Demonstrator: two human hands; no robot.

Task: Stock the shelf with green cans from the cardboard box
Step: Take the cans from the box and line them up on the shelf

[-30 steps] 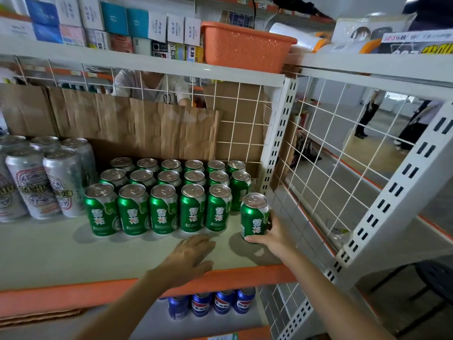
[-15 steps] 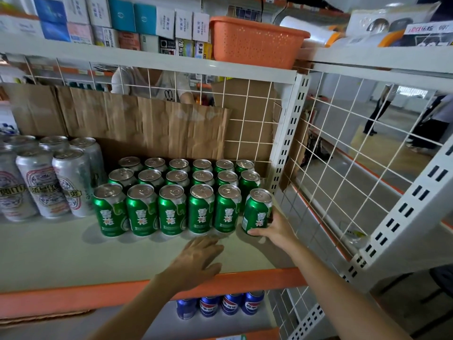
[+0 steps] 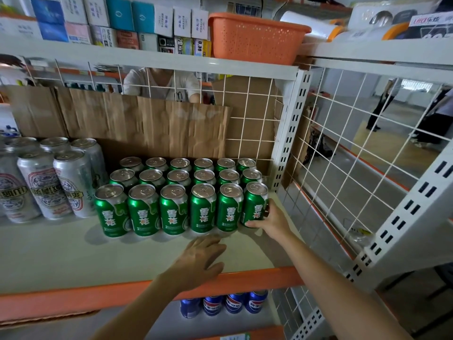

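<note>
Green cans (image 3: 171, 192) stand upright in three rows on the white shelf (image 3: 61, 253). My right hand (image 3: 272, 220) grips the rightmost green can (image 3: 255, 204) of the front row, which stands upright against its neighbour. My left hand (image 3: 201, 256) lies flat, palm down, on the shelf near the orange front edge (image 3: 73, 298), holding nothing. The cardboard box is not in view.
Tall silver cans (image 3: 49, 180) stand at the left. Brown cardboard (image 3: 147, 126) lines the wire back; a white wire grid (image 3: 355, 155) closes the right side. An orange basket (image 3: 255, 38) and small boxes (image 3: 117, 20) sit above, blue cans (image 3: 223, 304) below. A person (image 3: 161, 82) stands behind.
My right hand has pushed the green can back and left from the shelf's front right into the front row's right end. My left hand has stayed on the shelf.
</note>
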